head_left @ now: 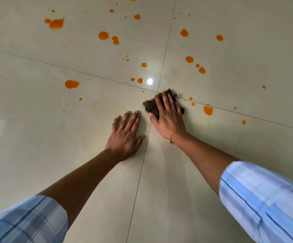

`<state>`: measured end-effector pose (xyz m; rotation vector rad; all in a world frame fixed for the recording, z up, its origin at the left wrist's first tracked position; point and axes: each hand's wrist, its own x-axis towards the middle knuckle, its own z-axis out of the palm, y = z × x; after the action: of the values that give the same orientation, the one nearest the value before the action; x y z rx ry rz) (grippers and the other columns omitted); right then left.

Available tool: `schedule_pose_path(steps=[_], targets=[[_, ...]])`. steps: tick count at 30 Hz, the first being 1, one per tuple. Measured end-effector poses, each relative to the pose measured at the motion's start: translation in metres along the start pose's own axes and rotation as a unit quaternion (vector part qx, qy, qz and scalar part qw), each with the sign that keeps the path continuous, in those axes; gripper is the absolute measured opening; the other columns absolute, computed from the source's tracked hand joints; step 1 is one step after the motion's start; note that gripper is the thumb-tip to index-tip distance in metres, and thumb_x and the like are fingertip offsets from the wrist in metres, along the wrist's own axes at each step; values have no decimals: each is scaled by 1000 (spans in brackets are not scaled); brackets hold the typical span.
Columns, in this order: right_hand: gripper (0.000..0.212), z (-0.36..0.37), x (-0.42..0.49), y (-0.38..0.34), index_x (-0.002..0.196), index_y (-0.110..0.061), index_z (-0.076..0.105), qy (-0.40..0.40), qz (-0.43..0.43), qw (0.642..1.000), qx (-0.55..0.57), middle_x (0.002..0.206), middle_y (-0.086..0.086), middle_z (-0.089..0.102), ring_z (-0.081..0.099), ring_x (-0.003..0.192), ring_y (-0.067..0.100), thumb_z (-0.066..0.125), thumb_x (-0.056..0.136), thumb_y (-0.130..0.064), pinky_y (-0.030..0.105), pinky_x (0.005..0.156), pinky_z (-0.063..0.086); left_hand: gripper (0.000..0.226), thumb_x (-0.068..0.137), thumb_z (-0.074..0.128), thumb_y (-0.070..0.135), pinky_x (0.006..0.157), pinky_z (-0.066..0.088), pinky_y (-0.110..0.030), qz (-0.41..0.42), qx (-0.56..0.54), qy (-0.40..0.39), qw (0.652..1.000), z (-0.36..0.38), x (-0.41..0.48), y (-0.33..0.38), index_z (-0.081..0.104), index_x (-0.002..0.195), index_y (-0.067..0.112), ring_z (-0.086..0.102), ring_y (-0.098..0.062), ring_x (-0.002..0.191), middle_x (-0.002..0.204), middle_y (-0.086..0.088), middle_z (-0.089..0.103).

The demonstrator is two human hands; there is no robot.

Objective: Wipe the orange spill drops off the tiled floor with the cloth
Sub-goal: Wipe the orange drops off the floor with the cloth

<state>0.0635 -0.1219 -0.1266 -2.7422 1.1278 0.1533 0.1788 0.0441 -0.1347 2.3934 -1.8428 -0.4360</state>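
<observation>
Pressing the dark cloth (152, 106) down, right hand (169, 118) flat; left hand (126, 135) splayed on floor (54, 128)

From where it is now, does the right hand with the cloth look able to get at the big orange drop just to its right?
Probably yes. The right hand presses the cloth flat, and only bare floor separates it from the drop.
</observation>
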Motion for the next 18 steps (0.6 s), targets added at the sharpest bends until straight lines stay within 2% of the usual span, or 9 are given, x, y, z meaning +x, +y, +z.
schedule_pose_path(steps=[2, 4, 6, 9, 11, 15, 18], targets=[[71, 4, -50, 11, 154, -18, 23, 11, -25, 1000, -2, 161, 10, 18, 11, 149, 26, 31, 94, -56, 44, 120, 14, 71, 98, 18, 53, 118, 7, -49, -1, 0, 0, 1000, -2, 0, 0, 19, 151, 7, 6, -28, 147, 161, -7, 10], [70, 5, -103, 30, 154, -19, 22, -15, -53, 998, -12, 161, 9, 18, 10, 149, 25, 31, 95, -55, 47, 118, 18, 71, 97, 15, 54, 118, 4, -49, -2, 0, -12, 1000, -4, -1, 1, 14, 152, 8, 0, -27, 148, 161, -6, 5], [70, 5, -96, 42, 154, -20, 22, -17, -50, 999, -1, 161, 9, 18, 11, 149, 25, 31, 94, -55, 49, 118, 20, 72, 97, 13, 54, 118, 0, -48, -3, 5, -14, 1000, -6, -2, 1, 10, 153, 9, -5, -25, 147, 161, -6, 1], [74, 2, -33, 34, 154, -21, 23, 17, 3, 1000, 3, 161, 9, 19, 13, 149, 26, 28, 90, -57, 48, 119, 14, 73, 97, 15, 55, 118, 0, -48, -1, 0, -18, 1000, -6, -1, 0, 7, 153, 8, -6, -25, 147, 161, -7, 1], [74, 4, -25, 31, 153, -20, 24, 21, 37, 999, 10, 161, 9, 19, 13, 149, 27, 27, 89, -57, 47, 119, 11, 75, 96, 17, 56, 118, 5, -50, 8, -6, -23, 1000, -11, 0, -1, 11, 152, 7, -1, -28, 148, 161, -8, 4], [71, 11, -104, 59, 153, -19, 26, 19, 29, 999, 9, 160, 9, 21, 16, 148, 27, 33, 91, -54, 47, 117, 20, 74, 96, 16, 56, 115, 16, -56, 72, 41, -21, 996, -28, 16, 1, 20, 150, 5, 11, -32, 147, 161, -9, 10], [71, 8, -117, 94, 150, -17, 31, 36, 129, 991, 23, 158, 12, 25, 20, 146, 30, 33, 89, -53, 49, 114, 21, 73, 97, 17, 55, 114, 15, -56, 89, 38, -17, 995, -36, 56, 23, 19, 150, 6, 10, -31, 147, 161, -8, 9]])
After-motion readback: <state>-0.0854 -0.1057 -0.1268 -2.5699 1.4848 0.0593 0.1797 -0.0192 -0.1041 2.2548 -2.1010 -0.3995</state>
